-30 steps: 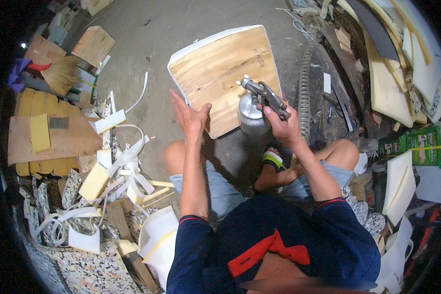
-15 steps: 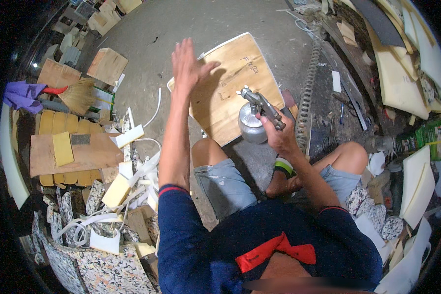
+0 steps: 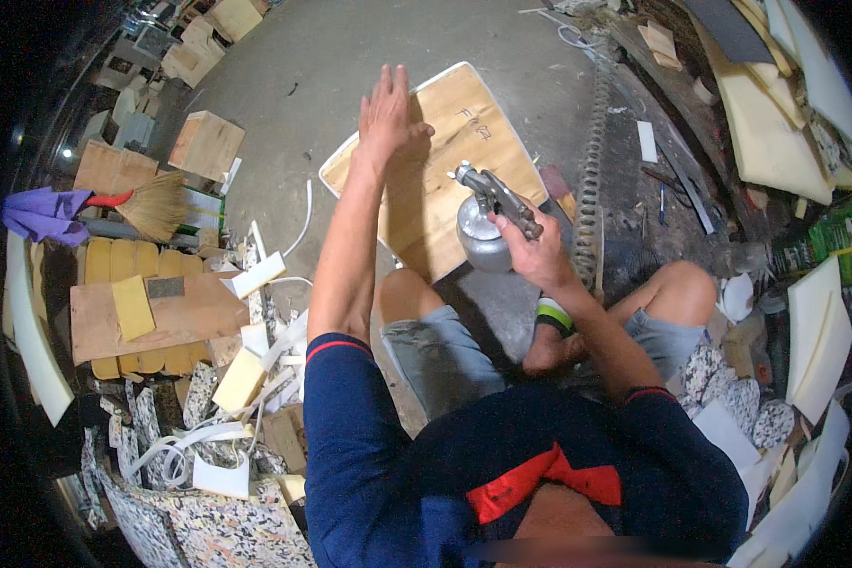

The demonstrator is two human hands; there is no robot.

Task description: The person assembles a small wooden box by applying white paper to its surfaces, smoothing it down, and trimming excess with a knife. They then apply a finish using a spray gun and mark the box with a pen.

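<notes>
A light plywood board (image 3: 445,123) with a white edge, rounded corners and some handwriting lies in front of my knees. My left hand (image 3: 390,118) is stretched out flat over its upper left edge, fingers extended and holding nothing; whether the palm touches the wood I cannot tell. In my right hand (image 3: 537,248) is a metal spray gun (image 3: 494,192), gripped by its handle. Its silver cup (image 3: 483,237) hangs below, over the board's near right side, and the nozzle points up and left. My right fingers are partly hidden behind the handle.
A coiled air hose (image 3: 590,180) runs along the right side. Wooden blocks (image 3: 206,151), a straw broom (image 3: 151,205) and a purple cloth (image 3: 45,214) sit to the left. Foam scraps and white strips (image 3: 194,437) pile up near my left arm. Foam sheets (image 3: 772,133) lean at the right.
My left hand has shifted right, further onto the board's edge, with its fingers closer together. The right hand keeps its grip on the spray gun. The whole view has turned slightly.
</notes>
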